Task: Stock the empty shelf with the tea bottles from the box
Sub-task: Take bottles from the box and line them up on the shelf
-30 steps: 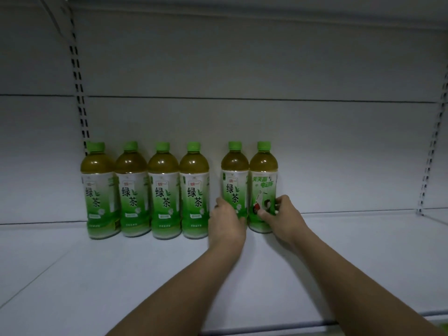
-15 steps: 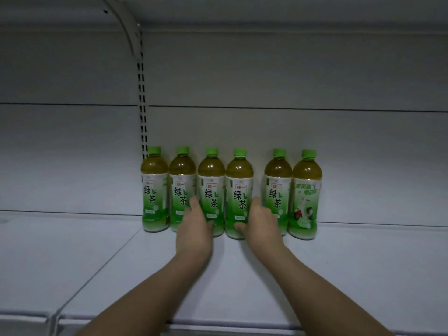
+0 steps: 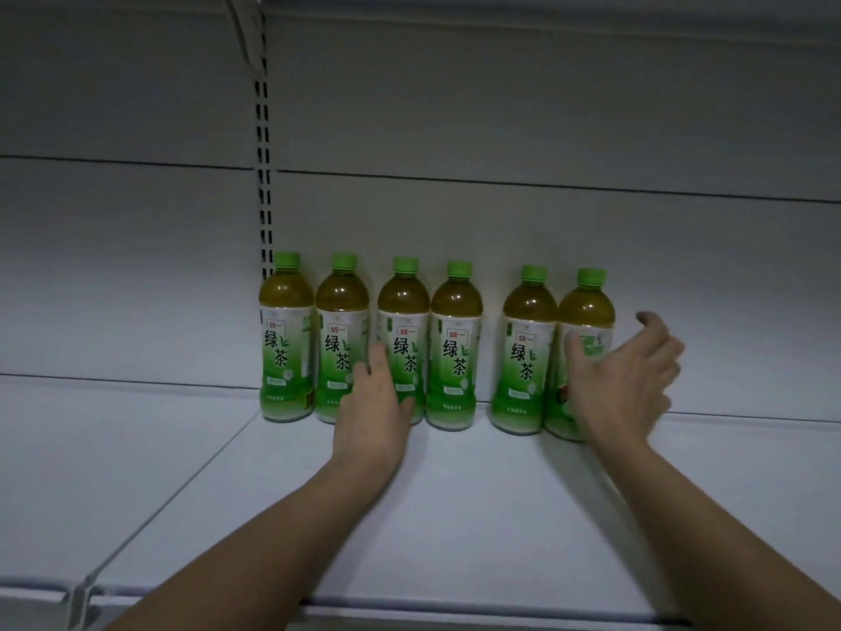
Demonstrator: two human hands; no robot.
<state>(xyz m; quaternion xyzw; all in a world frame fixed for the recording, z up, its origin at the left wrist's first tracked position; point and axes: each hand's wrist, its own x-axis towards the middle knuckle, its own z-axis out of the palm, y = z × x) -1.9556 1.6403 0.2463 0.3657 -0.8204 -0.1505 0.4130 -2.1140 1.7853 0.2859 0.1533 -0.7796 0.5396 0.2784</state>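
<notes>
Two bare forearms, sleeveless in view, no gloves, rings or watch.

Five tea bottles (image 3: pixel 285 339) in the row on the shelf (image 3: pixel 455 516) carry a front label with the red brand mark 统一 in a small box and, below it, the large dark characters 绿茶. The smaller print beneath is illegible. The sixth bottle (image 3: pixel 586 311), at the right end, shows a different label face; its text cannot be read.

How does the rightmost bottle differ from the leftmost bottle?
The leftmost bottle shows large dark characters on its label; the rightmost bottle shows another side. The leftmost stands free; the right hand partly covers the rightmost. Both stand upright, with green caps.
</notes>
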